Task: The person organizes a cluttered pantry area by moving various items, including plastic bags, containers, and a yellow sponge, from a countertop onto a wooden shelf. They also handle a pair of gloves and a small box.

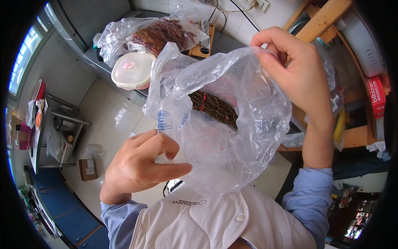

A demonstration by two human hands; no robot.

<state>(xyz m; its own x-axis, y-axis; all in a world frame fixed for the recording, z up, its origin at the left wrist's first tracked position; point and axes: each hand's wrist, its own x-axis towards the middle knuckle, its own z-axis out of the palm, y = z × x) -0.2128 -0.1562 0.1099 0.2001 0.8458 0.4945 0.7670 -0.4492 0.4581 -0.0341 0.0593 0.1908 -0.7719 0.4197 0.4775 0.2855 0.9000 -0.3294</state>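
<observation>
A clear plastic bag (261, 124) hangs with its mouth spread between my two hands. My right hand (289, 65) pinches the far right rim between thumb and fingers. On the near left side, my left hand (143, 158) has thumb and forefinger at the film, gripping the edge. Through the mouth shows a bundle of thin dark brown dried stems (214, 109), bound with a red tie. Reddish contents show faintly through the bag's film; what they are I cannot tell. Blue print marks the bag's left side.
Beyond the bag, a grey counter (228, 40) holds a second clear bag of dark red dried goods (164, 34) and a lidded food container (133, 70). Wooden shelving (357, 140) stands at right with a red box (376, 96). A small cardboard box (88, 169) sits on the tiled floor.
</observation>
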